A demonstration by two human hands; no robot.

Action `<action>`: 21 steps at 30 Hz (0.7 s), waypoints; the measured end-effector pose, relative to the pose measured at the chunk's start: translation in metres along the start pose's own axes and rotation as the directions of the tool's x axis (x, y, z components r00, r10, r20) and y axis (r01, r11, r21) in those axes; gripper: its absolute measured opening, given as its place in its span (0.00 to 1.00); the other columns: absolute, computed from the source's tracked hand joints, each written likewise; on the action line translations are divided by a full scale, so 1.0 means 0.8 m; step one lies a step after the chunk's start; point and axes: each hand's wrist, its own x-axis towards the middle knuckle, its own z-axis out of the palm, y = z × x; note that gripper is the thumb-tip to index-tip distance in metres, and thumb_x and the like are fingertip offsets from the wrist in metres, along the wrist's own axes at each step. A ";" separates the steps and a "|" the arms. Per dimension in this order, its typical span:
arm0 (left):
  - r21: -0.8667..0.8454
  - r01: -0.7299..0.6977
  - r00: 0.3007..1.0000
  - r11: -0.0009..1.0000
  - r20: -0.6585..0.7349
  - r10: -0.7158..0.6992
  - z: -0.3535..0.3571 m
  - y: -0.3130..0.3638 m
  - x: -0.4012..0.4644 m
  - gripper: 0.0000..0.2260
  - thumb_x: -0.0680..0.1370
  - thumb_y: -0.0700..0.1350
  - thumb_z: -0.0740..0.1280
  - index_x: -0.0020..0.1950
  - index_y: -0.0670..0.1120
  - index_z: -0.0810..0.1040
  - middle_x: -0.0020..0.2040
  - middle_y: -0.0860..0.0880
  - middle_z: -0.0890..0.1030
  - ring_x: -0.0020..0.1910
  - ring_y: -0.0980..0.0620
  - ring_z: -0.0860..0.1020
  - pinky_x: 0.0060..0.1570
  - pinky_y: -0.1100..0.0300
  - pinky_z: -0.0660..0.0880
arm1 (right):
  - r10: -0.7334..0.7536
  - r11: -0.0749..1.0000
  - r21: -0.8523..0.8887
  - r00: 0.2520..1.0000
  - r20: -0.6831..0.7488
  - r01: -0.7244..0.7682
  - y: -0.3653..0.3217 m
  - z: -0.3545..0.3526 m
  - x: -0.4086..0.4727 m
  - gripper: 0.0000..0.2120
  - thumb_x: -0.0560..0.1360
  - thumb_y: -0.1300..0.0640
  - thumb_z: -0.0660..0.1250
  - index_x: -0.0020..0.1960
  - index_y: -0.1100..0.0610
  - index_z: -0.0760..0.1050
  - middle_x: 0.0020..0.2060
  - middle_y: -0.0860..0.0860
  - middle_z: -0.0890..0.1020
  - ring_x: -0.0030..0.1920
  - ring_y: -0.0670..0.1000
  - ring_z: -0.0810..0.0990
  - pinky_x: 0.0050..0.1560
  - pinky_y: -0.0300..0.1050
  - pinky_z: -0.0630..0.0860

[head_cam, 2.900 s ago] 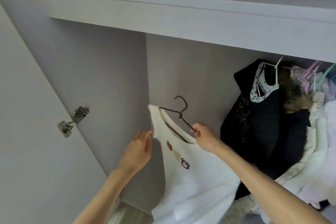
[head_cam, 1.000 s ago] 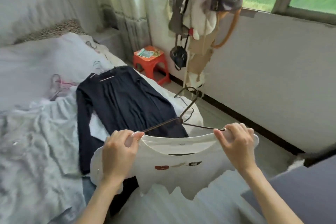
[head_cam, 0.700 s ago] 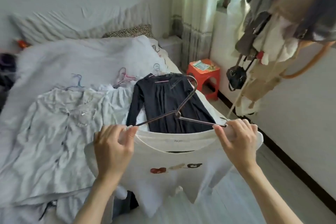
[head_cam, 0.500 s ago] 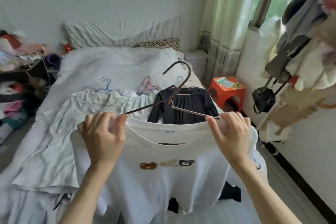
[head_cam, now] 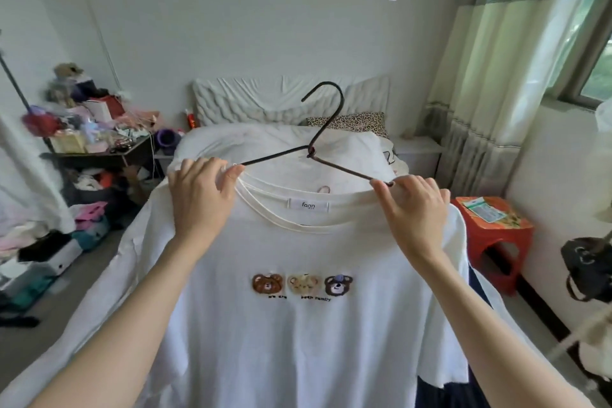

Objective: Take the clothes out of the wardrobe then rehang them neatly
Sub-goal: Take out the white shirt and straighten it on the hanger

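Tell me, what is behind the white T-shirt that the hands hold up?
Behind the white T-shirt lies the bed, with a leopard-print pillow. The shirt covers most of the bed, so what lies there cannot be seen.

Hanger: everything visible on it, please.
The hanger is thin dark wire with a twisted neck joint and an open hook tilted up and left. Both arms slope down into the collar of the white T-shirt it carries. The left hand and right hand grip shirt and wire at either shoulder, holding it above the bed. Its lower part is hidden.
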 end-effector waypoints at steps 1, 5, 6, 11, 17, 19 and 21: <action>-0.023 -0.017 0.999 1.000 0.037 0.018 0.026 -0.016 0.007 0.18 0.76 0.55 0.59 0.40 0.42 0.78 0.38 0.43 0.81 0.41 0.42 0.72 0.42 0.51 0.64 | 0.014 1.000 -0.003 1.000 0.024 -0.013 0.006 0.027 0.009 0.23 0.70 0.38 0.62 0.35 0.58 0.76 0.34 0.52 0.81 0.39 0.56 0.75 0.46 0.45 0.59; -0.107 0.048 0.927 0.993 0.376 -0.004 0.150 -0.086 0.015 0.16 0.76 0.54 0.60 0.41 0.42 0.77 0.38 0.42 0.80 0.41 0.39 0.76 0.40 0.51 0.69 | 0.159 0.986 -0.100 0.941 0.298 -0.134 0.050 0.151 0.021 0.19 0.72 0.41 0.66 0.36 0.57 0.74 0.36 0.53 0.80 0.42 0.56 0.74 0.43 0.46 0.59; -0.108 0.062 0.872 0.992 0.489 -0.001 0.183 -0.104 0.011 0.15 0.76 0.52 0.61 0.42 0.41 0.77 0.40 0.42 0.80 0.42 0.39 0.76 0.42 0.50 0.69 | 0.211 0.977 -0.119 0.893 0.399 -0.178 0.066 0.180 0.017 0.19 0.73 0.42 0.66 0.34 0.56 0.72 0.34 0.53 0.78 0.41 0.57 0.74 0.42 0.47 0.62; -0.050 0.032 0.556 0.998 0.831 0.024 0.326 -0.165 -0.025 0.10 0.79 0.50 0.60 0.51 0.45 0.75 0.52 0.48 0.79 0.54 0.45 0.76 0.46 0.54 0.70 | 0.424 0.898 -0.232 0.595 0.683 -0.374 0.140 0.297 -0.010 0.20 0.73 0.45 0.67 0.33 0.60 0.71 0.29 0.53 0.76 0.36 0.56 0.73 0.35 0.47 0.65; 0.019 -0.116 0.450 0.993 0.892 0.036 0.474 -0.180 -0.038 0.12 0.81 0.52 0.56 0.53 0.46 0.72 0.55 0.48 0.78 0.55 0.45 0.77 0.40 0.57 0.65 | 0.500 0.855 -0.334 0.464 0.731 -0.396 0.216 0.404 0.006 0.14 0.75 0.49 0.65 0.39 0.59 0.76 0.30 0.50 0.74 0.39 0.56 0.74 0.38 0.45 0.66; 0.016 -0.145 0.468 0.989 0.882 0.054 0.527 -0.183 -0.037 0.12 0.81 0.52 0.55 0.53 0.45 0.73 0.54 0.47 0.79 0.53 0.44 0.77 0.40 0.56 0.68 | 0.523 0.845 -0.372 0.450 0.724 -0.384 0.244 0.440 0.016 0.11 0.76 0.51 0.63 0.43 0.59 0.78 0.34 0.53 0.76 0.43 0.58 0.76 0.42 0.47 0.68; 0.003 -0.123 0.504 0.992 0.862 0.060 0.573 -0.183 -0.035 0.12 0.81 0.51 0.55 0.53 0.45 0.73 0.52 0.45 0.79 0.52 0.43 0.77 0.39 0.55 0.68 | 0.537 0.842 -0.412 0.459 0.708 -0.349 0.269 0.472 0.029 0.11 0.76 0.52 0.62 0.42 0.58 0.77 0.37 0.55 0.78 0.44 0.59 0.76 0.43 0.47 0.66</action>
